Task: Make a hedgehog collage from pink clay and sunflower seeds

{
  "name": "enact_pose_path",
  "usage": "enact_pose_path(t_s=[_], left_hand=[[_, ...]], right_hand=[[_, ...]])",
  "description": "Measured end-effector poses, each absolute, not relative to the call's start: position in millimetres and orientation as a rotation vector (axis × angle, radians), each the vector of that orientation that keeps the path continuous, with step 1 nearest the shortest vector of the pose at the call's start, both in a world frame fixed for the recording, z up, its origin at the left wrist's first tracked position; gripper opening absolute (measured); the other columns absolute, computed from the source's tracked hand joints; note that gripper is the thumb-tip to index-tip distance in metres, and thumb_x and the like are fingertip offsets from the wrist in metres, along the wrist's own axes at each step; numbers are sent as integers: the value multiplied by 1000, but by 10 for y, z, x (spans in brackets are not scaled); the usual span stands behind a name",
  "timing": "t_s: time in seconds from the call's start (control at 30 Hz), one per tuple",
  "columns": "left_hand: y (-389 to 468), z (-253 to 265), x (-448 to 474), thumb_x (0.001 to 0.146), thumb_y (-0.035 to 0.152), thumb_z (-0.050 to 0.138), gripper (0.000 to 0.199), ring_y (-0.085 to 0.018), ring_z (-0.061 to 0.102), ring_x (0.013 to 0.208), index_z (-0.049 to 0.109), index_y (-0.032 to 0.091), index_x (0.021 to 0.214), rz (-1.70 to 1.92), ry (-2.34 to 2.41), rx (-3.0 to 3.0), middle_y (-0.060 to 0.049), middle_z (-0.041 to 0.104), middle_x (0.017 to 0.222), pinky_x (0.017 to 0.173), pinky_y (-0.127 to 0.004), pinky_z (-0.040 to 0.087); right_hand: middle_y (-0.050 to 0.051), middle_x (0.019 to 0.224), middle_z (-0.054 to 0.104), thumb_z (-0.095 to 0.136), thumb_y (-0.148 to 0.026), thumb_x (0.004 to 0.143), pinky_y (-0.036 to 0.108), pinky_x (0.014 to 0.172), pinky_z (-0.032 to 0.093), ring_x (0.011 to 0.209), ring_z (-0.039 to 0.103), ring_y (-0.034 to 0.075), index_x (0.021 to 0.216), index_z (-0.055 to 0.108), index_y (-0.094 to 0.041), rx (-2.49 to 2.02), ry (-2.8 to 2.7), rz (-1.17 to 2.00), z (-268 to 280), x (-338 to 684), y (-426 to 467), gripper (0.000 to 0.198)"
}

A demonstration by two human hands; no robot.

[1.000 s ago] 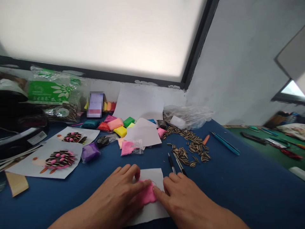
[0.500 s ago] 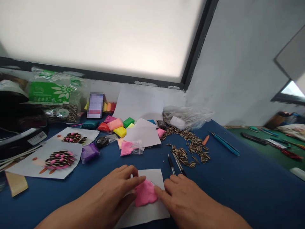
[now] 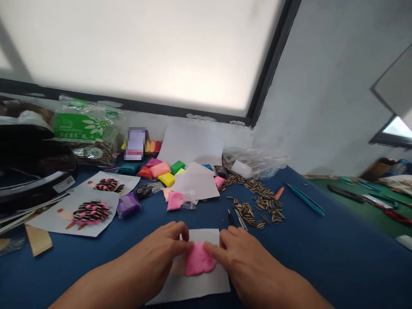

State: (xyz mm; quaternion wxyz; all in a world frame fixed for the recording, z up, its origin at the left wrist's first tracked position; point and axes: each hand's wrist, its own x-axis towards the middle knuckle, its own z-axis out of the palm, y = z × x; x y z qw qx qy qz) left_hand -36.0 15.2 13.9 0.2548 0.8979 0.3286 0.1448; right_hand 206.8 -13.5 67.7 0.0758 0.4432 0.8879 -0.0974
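While the left hand and right hand touch the far edge of lumpy, flattened pink clay on white paper, whether either pinches it I cannot tell; blue tabletop spreads rightward.

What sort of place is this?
Likely a craft workspace: a pink clay-like slab on paper, loose striped seeds, and hedgehog-like pictures on a blue table.
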Motion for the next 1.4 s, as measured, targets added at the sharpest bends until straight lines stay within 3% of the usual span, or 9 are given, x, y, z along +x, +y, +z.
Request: enact_pose_path(t_s=[0.2,0.37,0.57,1.0,1.13,1.23,1.4], left_hand=[[238,207,-405,89,1,39,50,-19,65,98,70,25,120,495,899,2216,-5,65,111,89,-28,51],[295,197,-451,80,-3,41,55,-20,63,104,73,26,113,442,864,2193,-3,63,114,95,-29,49],[333,222,-481,77,-5,41,57,-19,66,103,79,29,104,427,902,2139,0,66,113,90,-24,47],[307,287,-445,71,-9,41,65,-19,65,103,81,32,105,393,890,2157,0,65,112,91,-25,47],[296,270,-441,68,-9,42,64,-20,65,104,81,27,105,387,892,2168,-2,65,112,91,-26,48],[287,260,-453,75,-7,42,61,-20,65,104,78,27,111,411,901,2152,-2,65,114,93,-27,48],[276,242,-457,77,-7,42,60,-19,65,105,76,28,112,385,890,2186,-2,64,116,93,-25,48]], right_hand=[[13,106,64,61,-14,87,38,77,37,88,54,27,145,55,-26,1262,2650,-235,555,2038,-65,60],[13,104,64,62,-15,86,37,74,34,87,53,27,142,58,-24,1259,2647,-219,493,2038,-72,57],[11,102,61,61,-16,86,35,68,30,83,51,25,144,54,-26,1217,2754,-201,465,2029,-65,59],[8,97,59,57,-12,89,34,68,31,80,49,22,126,63,-23,1179,2897,-222,355,1971,-84,39],[9,92,60,65,-22,86,34,64,28,76,49,23,125,63,-22,1137,3030,-66,286,2005,-62,39],[8,87,60,65,-27,89,33,62,29,73,48,22,124,64,-21,1080,3155,54,225,2028,-76,36],[4,78,58,65,-24,93,32,60,29,68,48,20,116,67,-22,1036,3240,267,169,2046,-101,23]])
